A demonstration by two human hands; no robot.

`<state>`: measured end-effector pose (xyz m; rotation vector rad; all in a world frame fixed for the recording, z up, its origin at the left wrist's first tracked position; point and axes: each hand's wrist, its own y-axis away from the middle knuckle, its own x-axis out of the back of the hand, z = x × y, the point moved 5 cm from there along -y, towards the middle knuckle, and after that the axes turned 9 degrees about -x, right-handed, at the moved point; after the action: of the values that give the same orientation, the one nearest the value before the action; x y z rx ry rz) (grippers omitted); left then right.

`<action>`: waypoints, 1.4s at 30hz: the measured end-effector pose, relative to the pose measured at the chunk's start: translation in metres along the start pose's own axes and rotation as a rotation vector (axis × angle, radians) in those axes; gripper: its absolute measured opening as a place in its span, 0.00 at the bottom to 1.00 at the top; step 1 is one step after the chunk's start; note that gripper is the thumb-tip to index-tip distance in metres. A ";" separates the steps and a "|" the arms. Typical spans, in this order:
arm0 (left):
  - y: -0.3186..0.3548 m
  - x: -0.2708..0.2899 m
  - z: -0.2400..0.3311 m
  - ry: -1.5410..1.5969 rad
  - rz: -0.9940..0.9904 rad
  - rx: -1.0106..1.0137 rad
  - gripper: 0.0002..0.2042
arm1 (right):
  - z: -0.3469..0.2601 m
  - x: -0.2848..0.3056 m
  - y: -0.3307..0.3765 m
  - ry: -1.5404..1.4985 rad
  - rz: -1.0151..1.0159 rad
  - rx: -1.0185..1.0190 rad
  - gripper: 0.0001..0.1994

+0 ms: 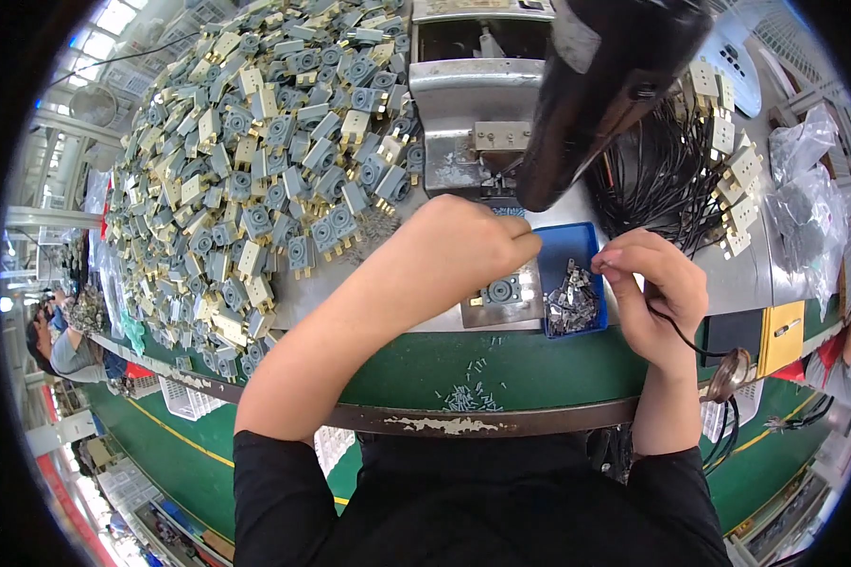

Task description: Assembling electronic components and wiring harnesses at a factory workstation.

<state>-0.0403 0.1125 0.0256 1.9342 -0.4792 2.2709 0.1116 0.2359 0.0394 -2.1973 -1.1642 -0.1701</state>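
Observation:
My left hand [480,244] is closed, its fingers curled down above small bluish screws [507,213] at the foot of the machine. Anything in its fingertips is hidden. Under that hand, a grey plug housing with brass pins [501,290] lies on a metal plate [479,317]. To the right, my right hand [662,293] pinches thumb and forefinger together beside a blue tray [577,333] of small metal parts [574,300]. A black cable [687,342] comes out of its curled fingers and hangs down to the right. Whatever sits at the pinched fingertips is too small to name.
Many grey and cream plug housings [284,142] are heaped at left. A metal machine [477,85] and a black cylindrical tool [600,85] stand ahead. Black cables with cream plugs [648,175] lie at right. Loose screws [471,397] lie by the front edge.

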 end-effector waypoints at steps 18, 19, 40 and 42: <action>0.033 0.017 -0.013 0.390 0.286 0.091 0.15 | -0.018 -0.001 -0.003 -0.030 -0.175 0.091 0.12; 0.037 0.015 -0.016 0.436 0.349 0.169 0.12 | -0.020 -0.004 -0.003 -0.035 -0.167 0.080 0.11; 0.064 -0.016 0.010 0.784 0.635 0.421 0.10 | -0.018 -0.011 0.007 -0.641 -0.513 -0.263 0.12; 0.063 -0.026 0.012 0.822 0.591 0.418 0.11 | -0.005 -0.009 0.009 -0.819 -0.387 -0.368 0.14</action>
<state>-0.0427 0.0525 -0.0082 0.8112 -0.5246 3.4628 0.1141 0.2232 0.0354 -2.3968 -2.1462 0.4361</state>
